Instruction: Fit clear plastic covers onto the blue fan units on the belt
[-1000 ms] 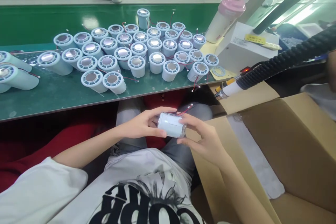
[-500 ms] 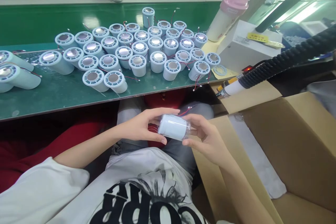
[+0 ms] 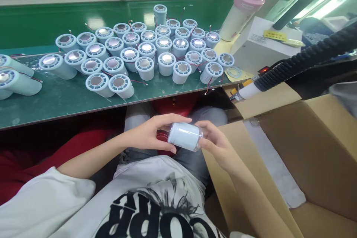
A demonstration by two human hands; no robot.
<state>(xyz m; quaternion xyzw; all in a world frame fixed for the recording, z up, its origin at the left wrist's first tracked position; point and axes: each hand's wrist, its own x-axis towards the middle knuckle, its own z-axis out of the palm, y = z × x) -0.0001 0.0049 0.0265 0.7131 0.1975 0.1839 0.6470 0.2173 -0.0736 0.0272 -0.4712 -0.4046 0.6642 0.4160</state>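
A light-blue cylindrical part (image 3: 184, 136) lies sideways between my hands above my lap, with a clear plastic sleeve around its right end. My left hand (image 3: 156, 134) grips its left end, thumb below and fingers above. On the clear right end, the thumb and fingers of my right hand (image 3: 216, 141) are closed. Both end faces of the part are hidden. Beyond my hands, several similar light-blue cylinders (image 3: 145, 65) stand in rows on the green bench (image 3: 61, 98), with round metallic discs on top and thin red and black wires.
To the right sits an open cardboard box (image 3: 306, 145). A white tool on a black corrugated hose (image 3: 304, 61) hangs above the box's edge. Behind it are a grey-white device (image 3: 259, 50) and a pink-topped bottle (image 3: 242, 11). More cylinders (image 3: 25, 83) lie tipped at the bench's left.
My right fingers have closed in on the part's clear end. The wire and connector that showed above my right hand are out of sight. My left hand has barely moved.
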